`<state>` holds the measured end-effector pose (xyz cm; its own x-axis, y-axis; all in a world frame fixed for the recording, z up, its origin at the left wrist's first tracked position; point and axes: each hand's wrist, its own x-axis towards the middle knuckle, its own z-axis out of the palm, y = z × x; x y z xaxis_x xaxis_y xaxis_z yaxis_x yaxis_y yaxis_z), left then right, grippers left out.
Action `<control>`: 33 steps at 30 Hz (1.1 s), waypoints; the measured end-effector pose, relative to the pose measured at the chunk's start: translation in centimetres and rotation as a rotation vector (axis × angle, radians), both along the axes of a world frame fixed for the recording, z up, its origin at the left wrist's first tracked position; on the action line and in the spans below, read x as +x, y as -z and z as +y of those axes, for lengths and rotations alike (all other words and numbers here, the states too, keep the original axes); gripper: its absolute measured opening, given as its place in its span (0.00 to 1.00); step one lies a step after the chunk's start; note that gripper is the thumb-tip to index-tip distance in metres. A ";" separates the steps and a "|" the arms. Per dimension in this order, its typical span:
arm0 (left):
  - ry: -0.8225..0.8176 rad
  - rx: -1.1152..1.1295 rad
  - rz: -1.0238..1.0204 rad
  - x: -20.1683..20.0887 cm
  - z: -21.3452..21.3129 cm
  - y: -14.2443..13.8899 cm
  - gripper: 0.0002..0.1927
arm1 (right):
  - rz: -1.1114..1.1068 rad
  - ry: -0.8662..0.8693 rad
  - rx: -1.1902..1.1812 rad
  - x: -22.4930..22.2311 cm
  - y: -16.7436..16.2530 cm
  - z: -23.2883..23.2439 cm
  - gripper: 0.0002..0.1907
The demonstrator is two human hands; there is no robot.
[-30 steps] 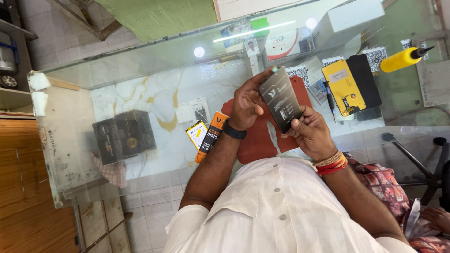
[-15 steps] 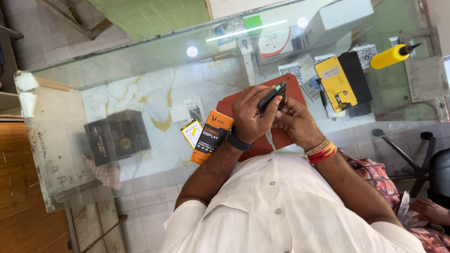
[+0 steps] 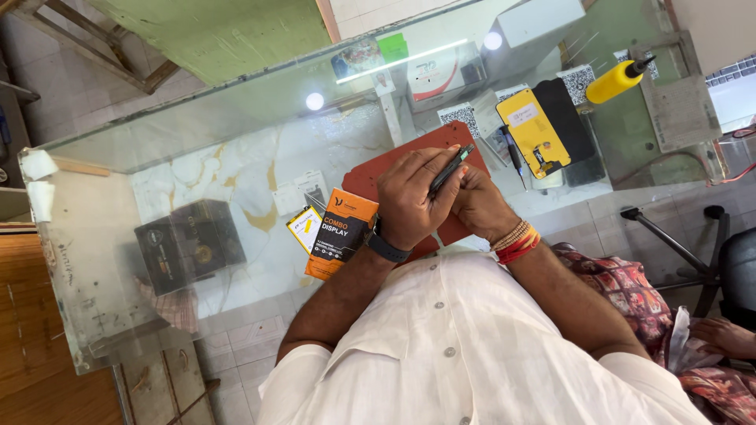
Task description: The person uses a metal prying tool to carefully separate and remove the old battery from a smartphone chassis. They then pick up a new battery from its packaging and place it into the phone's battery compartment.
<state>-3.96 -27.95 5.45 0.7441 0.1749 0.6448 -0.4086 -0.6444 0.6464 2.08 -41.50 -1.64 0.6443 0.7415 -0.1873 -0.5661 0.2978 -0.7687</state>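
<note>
Phone (image 3: 449, 168), dark and seen edge-on, sits gripped between our two hands above a red mat (image 3: 378, 175) on the glass counter (image 3: 236, 134). Our left hand (image 3: 411, 197) wraps it, fingers curled; our right hand (image 3: 478, 201) pinches its lower edge. An orange box (image 3: 340, 234) lies just left.

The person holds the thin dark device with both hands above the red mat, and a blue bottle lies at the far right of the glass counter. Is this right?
Not quite: the bottle is yellow with a dark tip, not blue, as the head view shows. The rest holds: both the left hand and right hand hold the thin dark device above the red mat.
</note>
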 end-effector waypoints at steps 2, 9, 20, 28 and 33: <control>0.013 0.022 0.001 -0.2 -0.6 -0.1 0.13 | 0.014 -0.005 0.032 0.1 -0.1 -0.3 0.12; 0.021 0.031 -0.014 -0.4 -1.6 -0.5 0.12 | 0.060 -0.047 0.111 0.1 -0.4 -1.5 0.11; 0.116 -0.099 0.019 -0.1 -0.5 -1.1 0.11 | -0.050 0.039 0.128 0.9 0.1 -1.6 0.14; 0.122 -0.095 0.032 0.7 -1.3 -1.8 0.13 | -0.337 0.122 -0.058 2.2 1.0 -1.6 0.13; 0.131 -0.086 0.003 1.3 -1.5 -1.6 0.13 | -0.283 0.103 -0.024 2.9 1.2 -1.5 0.12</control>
